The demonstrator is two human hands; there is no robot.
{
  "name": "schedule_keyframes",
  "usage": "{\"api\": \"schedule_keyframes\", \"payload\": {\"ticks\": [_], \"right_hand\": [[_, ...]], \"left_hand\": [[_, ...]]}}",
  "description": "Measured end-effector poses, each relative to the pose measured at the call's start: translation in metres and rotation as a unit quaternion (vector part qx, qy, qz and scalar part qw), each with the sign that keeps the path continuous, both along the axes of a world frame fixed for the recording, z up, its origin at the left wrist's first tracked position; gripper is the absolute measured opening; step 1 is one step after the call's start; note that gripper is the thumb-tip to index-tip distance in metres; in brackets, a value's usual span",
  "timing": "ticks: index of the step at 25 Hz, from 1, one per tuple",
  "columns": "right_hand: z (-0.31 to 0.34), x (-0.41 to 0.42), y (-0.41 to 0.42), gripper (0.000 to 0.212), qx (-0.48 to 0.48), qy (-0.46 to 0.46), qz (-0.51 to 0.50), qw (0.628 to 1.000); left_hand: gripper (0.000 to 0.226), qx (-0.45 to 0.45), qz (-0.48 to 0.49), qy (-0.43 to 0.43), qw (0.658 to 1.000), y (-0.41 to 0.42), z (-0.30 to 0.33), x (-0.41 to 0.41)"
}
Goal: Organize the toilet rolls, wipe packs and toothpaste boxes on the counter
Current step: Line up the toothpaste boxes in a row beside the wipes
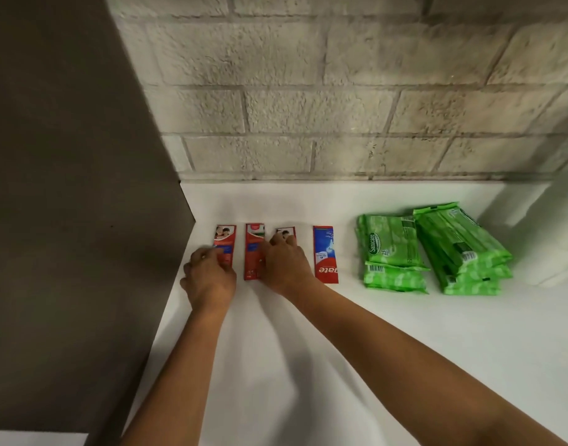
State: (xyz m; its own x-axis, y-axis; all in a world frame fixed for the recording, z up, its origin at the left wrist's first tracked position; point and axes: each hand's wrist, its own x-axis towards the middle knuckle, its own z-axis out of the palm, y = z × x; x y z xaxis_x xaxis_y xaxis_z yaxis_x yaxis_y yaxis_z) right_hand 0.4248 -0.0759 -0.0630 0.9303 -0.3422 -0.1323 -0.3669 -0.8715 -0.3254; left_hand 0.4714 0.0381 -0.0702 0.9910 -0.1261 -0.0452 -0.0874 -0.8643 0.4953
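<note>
Four toothpaste boxes (254, 251) lie in a row at 11 o'clock on the white surface (340, 333). Left hand (208, 275) curls on the leftmost box; right hand (284, 263) presses flat on the third. Green wipe packs (430, 249) are stacked at 2 o'clock.

This looks like a bathroom or utility corner of a home, though little of the room shows. A plain white counter (308, 349) runs along a rough painted block wall (308, 91), and it carries toothpaste boxes (325, 252) and green wipe packs (392, 249).
</note>
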Motion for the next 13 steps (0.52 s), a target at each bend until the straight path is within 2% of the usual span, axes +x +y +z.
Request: {"api": "schedule_keyframes", "payload": {"ticks": [3,6,9,13], "right_hand": [[0.006,-0.01,-0.005,0.048,0.017,-0.045,0.011,0.999],[0.017,-0.027,-0.014,0.04,0.09,-0.077,-0.002,0.993],[0.028,-0.051,-0.024,0.037,0.178,-0.105,-0.037,0.978],[0.063,-0.101,-0.038,0.031,0.193,-0.176,-0.063,0.963]], "left_hand": [[0.033,-0.04,0.014,-0.006,0.999,-0.002,0.005,-0.003],[0.034,-0.09,0.002,-0.011,0.996,-0.008,0.022,-0.015],[0.029,-0.122,-0.063,0.013,0.99,-0.021,0.044,-0.041],[0.035,-0.169,-0.139,0.041,0.975,-0.046,0.074,-0.088]]}}
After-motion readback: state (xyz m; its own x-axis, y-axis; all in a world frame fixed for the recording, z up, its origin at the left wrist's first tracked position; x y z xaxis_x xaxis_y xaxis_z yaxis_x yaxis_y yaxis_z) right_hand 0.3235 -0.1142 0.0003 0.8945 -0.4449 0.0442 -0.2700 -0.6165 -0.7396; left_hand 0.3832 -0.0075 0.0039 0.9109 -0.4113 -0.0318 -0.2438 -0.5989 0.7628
